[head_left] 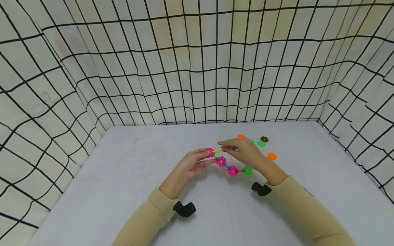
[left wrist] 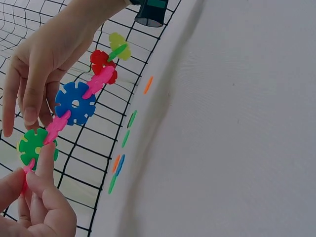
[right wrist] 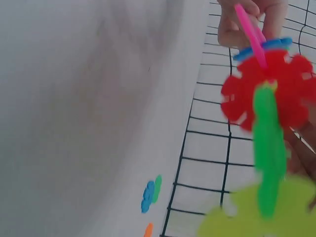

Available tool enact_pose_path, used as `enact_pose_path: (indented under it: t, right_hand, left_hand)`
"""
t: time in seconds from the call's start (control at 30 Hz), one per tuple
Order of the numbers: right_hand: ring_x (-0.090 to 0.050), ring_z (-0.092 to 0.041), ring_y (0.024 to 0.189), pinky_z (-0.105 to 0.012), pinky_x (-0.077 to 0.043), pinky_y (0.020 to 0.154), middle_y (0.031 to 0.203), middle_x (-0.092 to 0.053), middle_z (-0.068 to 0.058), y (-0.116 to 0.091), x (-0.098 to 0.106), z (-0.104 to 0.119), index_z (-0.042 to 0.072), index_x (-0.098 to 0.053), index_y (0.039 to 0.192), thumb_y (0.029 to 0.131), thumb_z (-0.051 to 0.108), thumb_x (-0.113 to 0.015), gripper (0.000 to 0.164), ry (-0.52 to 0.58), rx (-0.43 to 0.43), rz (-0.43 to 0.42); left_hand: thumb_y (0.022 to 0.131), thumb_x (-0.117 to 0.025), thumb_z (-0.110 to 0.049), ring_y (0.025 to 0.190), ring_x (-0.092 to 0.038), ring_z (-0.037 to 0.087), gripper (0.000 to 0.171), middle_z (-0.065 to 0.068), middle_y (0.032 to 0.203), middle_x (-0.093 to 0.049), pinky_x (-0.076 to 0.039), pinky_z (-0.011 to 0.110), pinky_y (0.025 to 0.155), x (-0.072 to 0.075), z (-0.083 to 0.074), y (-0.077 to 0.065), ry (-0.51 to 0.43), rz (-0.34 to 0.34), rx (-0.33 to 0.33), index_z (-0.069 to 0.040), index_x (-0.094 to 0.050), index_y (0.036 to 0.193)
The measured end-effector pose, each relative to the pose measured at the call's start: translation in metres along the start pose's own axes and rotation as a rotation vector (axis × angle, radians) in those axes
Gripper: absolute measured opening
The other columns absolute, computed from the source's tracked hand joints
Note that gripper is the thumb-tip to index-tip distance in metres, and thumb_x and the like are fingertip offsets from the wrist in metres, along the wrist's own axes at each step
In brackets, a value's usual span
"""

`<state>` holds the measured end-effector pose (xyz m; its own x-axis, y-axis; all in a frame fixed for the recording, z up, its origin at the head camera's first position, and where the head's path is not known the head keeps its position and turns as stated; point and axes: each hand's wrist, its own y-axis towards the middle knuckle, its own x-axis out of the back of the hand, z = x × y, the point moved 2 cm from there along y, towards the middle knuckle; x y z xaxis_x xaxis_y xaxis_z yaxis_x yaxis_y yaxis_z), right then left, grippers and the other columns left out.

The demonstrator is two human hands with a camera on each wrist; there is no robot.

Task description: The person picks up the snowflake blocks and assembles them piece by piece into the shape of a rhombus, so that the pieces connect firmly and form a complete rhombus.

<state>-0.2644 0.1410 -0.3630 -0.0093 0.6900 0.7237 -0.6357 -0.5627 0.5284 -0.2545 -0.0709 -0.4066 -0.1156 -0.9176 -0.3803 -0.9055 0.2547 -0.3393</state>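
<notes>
On the white table (head_left: 123, 177), two hands are meeting over a chain of flower-shaped plastic discs (head_left: 221, 161). The left hand (head_left: 197, 163) pinches the pink end disc (head_left: 210, 152) between thumb and forefinger, and another finger is stretched up along the green disc (left wrist: 32, 143) that is slotted next to it. From there the chain is held in the air and goes slantwise toward the right wrist: pink, blue, pink, red, green, and at the far end a light yellow disc (left wrist: 118, 45). The right hand (head_left: 243, 149) is bent downward from above, its forefinger rather straight, with the fingertips just beside another yellow disc (head_left: 217, 151) near the pink end; whether they pinch it or only touch it, I cannot tell. Behind this hand, loose discs are lying flat on the table: an orange disc (head_left: 241, 136), a brown disc (head_left: 264, 139), a bright green disc (head_left: 261, 144) near the brown one, and one more orange piece (head_left: 272, 156) closer to the right forearm. Black netting (head_left: 200, 48) stands around the table.
</notes>
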Motion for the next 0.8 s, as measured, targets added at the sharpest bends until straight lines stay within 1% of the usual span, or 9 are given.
enact_pose_path:
  t: [0.07,0.17,0.3,0.43,0.5,0.6,0.7,0.8]
  right_hand:
    - [-0.072,-0.016,0.082,-0.029,-0.058,0.074,0.098,-0.078,-0.004,-0.002,0.004,-0.003,0.004,-0.074,0.123,0.089,-0.001,-0.078,0.034,0.021,-0.027,0.003]
    - [-0.072,-0.015,0.083,-0.029,-0.058,0.074,0.098,-0.077,-0.003,-0.006,0.012,-0.009,0.003,-0.074,0.123,0.089,-0.002,-0.077,0.035,0.051,-0.082,0.007]
    - [-0.07,-0.016,0.084,-0.029,-0.057,0.075,0.098,-0.077,-0.003,-0.013,0.024,-0.019,0.003,-0.073,0.124,0.09,-0.002,-0.076,0.034,0.051,-0.152,0.034]
    - [-0.069,-0.021,0.085,-0.028,-0.056,0.075,0.101,-0.077,-0.006,-0.023,0.036,-0.03,0.001,-0.072,0.124,0.091,-0.001,-0.075,0.032,0.049,-0.222,0.059]
    - [-0.071,-0.025,0.087,-0.026,-0.056,0.076,0.102,-0.077,-0.008,-0.028,0.041,-0.035,-0.001,-0.072,0.123,0.093,-0.001,-0.073,0.031,0.075,-0.265,0.061]
    - [-0.071,-0.031,0.09,-0.023,-0.055,0.078,0.104,-0.076,-0.008,-0.034,0.048,-0.043,0.001,-0.072,0.124,0.094,0.001,-0.072,0.03,0.104,-0.327,0.06]
    - [-0.071,-0.036,0.093,-0.025,-0.055,0.08,0.107,-0.076,-0.008,-0.041,0.054,-0.052,0.003,-0.071,0.128,0.097,0.006,-0.071,0.032,0.13,-0.394,0.071]
    - [-0.069,-0.036,0.095,-0.031,-0.056,0.081,0.109,-0.075,-0.008,-0.048,0.062,-0.063,0.003,-0.069,0.131,0.098,0.011,-0.071,0.034,0.123,-0.461,0.097]
  left_hand:
    - [0.106,-0.055,-0.008,0.08,-0.074,0.012,0.023,0.002,0.103,-0.072,-0.049,0.013,0.058,0.002,0.001,-0.001,-0.001,-0.003,0.001,-0.001,-0.055,0.128]
    - [0.106,-0.055,-0.008,0.081,-0.074,0.012,0.02,0.0,0.1,-0.071,-0.049,0.014,0.058,0.005,0.001,-0.002,-0.012,-0.01,0.003,-0.002,-0.056,0.125]
    - [0.106,-0.055,-0.008,0.083,-0.074,0.012,0.016,0.001,0.103,-0.071,-0.049,0.014,0.057,0.008,0.0,-0.003,-0.033,-0.02,0.007,-0.004,-0.057,0.122]
    - [0.106,-0.055,-0.008,0.084,-0.074,0.012,0.015,0.001,0.103,-0.07,-0.049,0.014,0.058,0.011,-0.002,-0.004,-0.041,-0.024,0.006,-0.004,-0.057,0.12]
    - [0.106,-0.054,-0.007,0.083,-0.074,0.013,0.014,0.0,0.101,-0.07,-0.048,0.014,0.058,0.012,-0.002,-0.004,-0.049,-0.029,0.006,-0.005,-0.057,0.119]
    - [0.106,-0.054,-0.008,0.083,-0.074,0.013,0.013,-0.001,0.1,-0.069,-0.048,0.014,0.058,0.013,-0.002,-0.004,-0.061,-0.035,0.004,-0.005,-0.057,0.119]
    - [0.106,-0.054,-0.008,0.082,-0.074,0.012,0.015,0.0,0.1,-0.068,-0.048,0.014,0.058,0.013,-0.001,-0.003,-0.072,-0.041,0.013,-0.004,-0.056,0.12]
    - [0.106,-0.054,-0.008,0.083,-0.074,0.012,0.016,-0.001,0.1,-0.069,-0.049,0.014,0.057,0.013,-0.001,-0.003,-0.076,-0.04,0.021,-0.004,-0.055,0.121]
